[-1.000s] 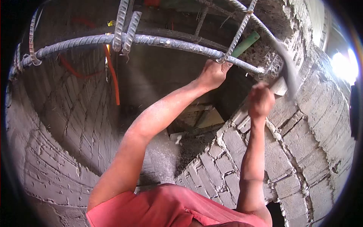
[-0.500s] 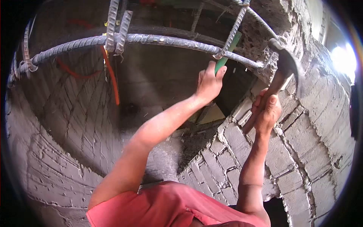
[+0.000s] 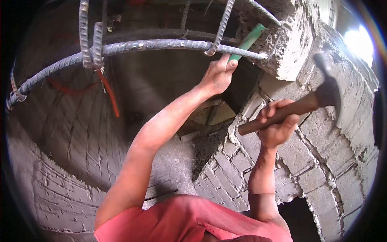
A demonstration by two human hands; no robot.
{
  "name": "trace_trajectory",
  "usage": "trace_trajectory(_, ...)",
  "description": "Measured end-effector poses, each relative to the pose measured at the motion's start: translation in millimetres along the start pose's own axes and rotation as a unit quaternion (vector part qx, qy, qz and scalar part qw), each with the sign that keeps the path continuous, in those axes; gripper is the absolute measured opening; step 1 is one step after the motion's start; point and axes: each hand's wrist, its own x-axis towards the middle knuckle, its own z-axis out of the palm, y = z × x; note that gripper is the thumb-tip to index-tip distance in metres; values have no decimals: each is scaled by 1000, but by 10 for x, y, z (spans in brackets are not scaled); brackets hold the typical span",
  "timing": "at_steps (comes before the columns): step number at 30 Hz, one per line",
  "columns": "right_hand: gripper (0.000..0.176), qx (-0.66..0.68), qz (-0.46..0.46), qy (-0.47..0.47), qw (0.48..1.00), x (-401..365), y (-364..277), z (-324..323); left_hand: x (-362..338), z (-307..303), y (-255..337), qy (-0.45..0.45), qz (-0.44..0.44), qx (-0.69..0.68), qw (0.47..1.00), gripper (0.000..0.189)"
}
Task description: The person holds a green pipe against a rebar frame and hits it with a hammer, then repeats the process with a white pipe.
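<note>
My left hand (image 3: 218, 75) is closed round the lower part of a green rod-like tool (image 3: 250, 40), just under the long ribbed steel bar (image 3: 161, 44). The tool's upper end leans toward the rough concrete edge (image 3: 288, 52); whether it touches is unclear. In my right hand (image 3: 279, 123) is a claw hammer (image 3: 310, 101), gripped by its wooden handle. The hammer's head is at the right over the brickwork, slightly blurred and apart from the green tool.
Upright ribbed bars (image 3: 221, 26) cross the long bar. An orange strip (image 3: 109, 93) hangs at the left. Brick wall (image 3: 310, 153) lies at the right, grooved plaster (image 3: 60, 181) at the left, with a dark hollow between. Bright light shines at the upper right.
The hammer has swung down and right, away from the green tool, its handle now more level. My left hand and the steel bars appear shifted slightly left in view.
</note>
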Motion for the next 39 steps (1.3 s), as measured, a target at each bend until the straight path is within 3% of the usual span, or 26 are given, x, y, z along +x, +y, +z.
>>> trace_trajectory(2,78,191,-27,-26,981,61,-237,106,-3,-53,102,-29,-57,-31,997,43)
trace_trajectory(4,81,53,-217,-20,975,81,-304,329,-4,-44,63,-33,-58,-28,997,44)
trace_trajectory(6,73,61,-335,-56,938,50,-19,256,-25,-6,52,13,-11,-7,1000,55)
trace_trajectory(8,71,51,-337,-99,935,-134,162,238,-26,-15,33,9,-9,-4,1000,53)
trace_trajectory(10,71,49,-255,-137,956,-166,309,58,-7,-53,62,-14,-44,-5,999,53)
trace_trajectory(12,72,93,-148,1,985,-107,445,-69,-31,-56,83,-22,-36,-5,999,54)
trace_trajectory(13,70,-14,-154,9,988,-38,310,56,-27,-37,102,-10,-31,4,999,56)
trace_trajectory(16,75,20,-177,-29,984,271,500,37,3,-9,205,12,-22,-8,1000,59)
trace_trajectory(18,63,-67,-132,-24,989,409,623,72,-6,-21,257,-2,-37,3,999,61)
trace_trajectory(19,52,-151,-12,6,988,433,588,96,-9,-47,332,-5,-56,-6,998,56)
trace_trajectory(20,48,-257,47,-47,964,481,463,78,-18,-47,338,-2,-60,-3,998,56)
trace_trajectory(23,53,-188,16,-1,982,354,426,47,10,2,266,44,2,-1,999,40)
trace_trajectory(24,52,-65,-24,23,997,315,442,74,7,1,301,54,-8,5,998,35)
trace_trajectory(26,56,52,-213,-43,975,370,458,138,0,-78,444,1,-87,0,996,35)
trace_trajectory(27,58,63,-269,-51,960,439,510,110,1,-90,445,2,-91,3,996,35)
trace_trajectory(28,58,64,-266,-50,961,480,560,99,10,-82,433,7,-76,8,997,34)
trace_trajectory(30,58,-205,-85,1,975,465,593,67,1,-58,442,18,-46,4,999,34)
trace_trajectory(31,54,-239,63,-37,968,482,440,68,3,-56,459,11,-65,7,998,34)
trace_trajectory(32,53,-232,109,-34,966,412,462,34,-3,-60,478,2,-85,12,996,35)
trace_trajectory(34,57,-284,37,-33,957,223,481,-16,-3,-42,498,38,-41,5,998,33)
trace_trajectory(36,62,-113,-16,29,993,62,588,0,-8,-81,508,16,-87,2,996,33)
trace_trajectory(38,62,28,-189,35,981,149,542,125,11,-111,472,-17,-108,28,994,36)
trace_trajectory(39,55,82,-266,-24,960,240,544,128,5,-104,416,-9,-88,27,996,43)
